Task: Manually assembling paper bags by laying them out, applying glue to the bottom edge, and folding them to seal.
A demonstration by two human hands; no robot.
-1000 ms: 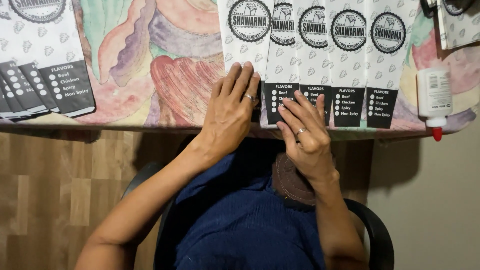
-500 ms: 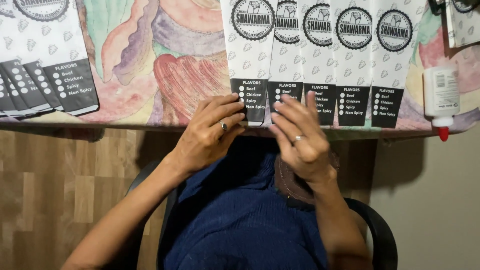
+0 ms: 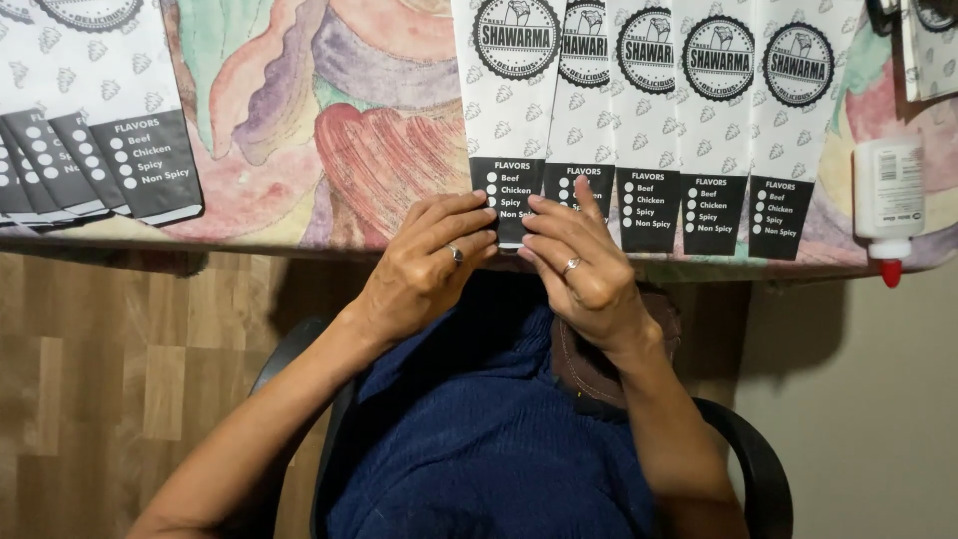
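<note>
At the table's near edge, the left hand [image 3: 424, 269] and right hand [image 3: 579, 265] pinch the dark bottom end of the leftmost paper sleeve [image 3: 511, 110], seemingly folding it; next likely calls for pressing the crease flat

- Stack of printed paper sleeves [image 3: 95, 150] lying at ten o'clock, fanned out.
- White glue bottle [image 3: 888, 205] with red tip at three o'clock.
- Colourful painted tablecloth [image 3: 339, 130] at twelve o'clock.
- Wooden floor [image 3: 120, 369] at eight o'clock.
</note>
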